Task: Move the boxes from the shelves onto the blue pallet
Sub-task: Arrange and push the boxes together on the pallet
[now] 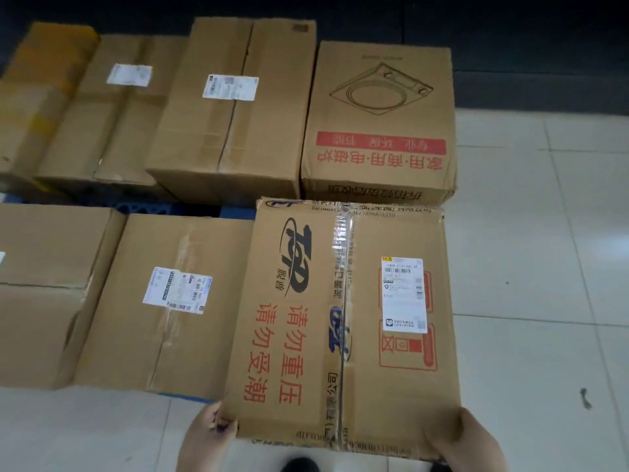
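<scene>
Nearest, the left hand (pixel 212 424) and right hand (pixel 454 432) each grip a near corner of the printed box (pixel 343 328), at the blue pallet (pixel 190 397)'s right end. A labelled box (pixel 170 304) touches its left side. Beyond, the cooker box (pixel 381 120) sits close behind. The pallet is mostly hidden under cartons; the leftmost boxes are cut off.

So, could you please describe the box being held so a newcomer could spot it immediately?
Start at the back row of boxes; the induction cooker box ends it on the right. Directly in front lies the held box, the only one with a dark "Top" logo and red Chinese lettering.
</scene>
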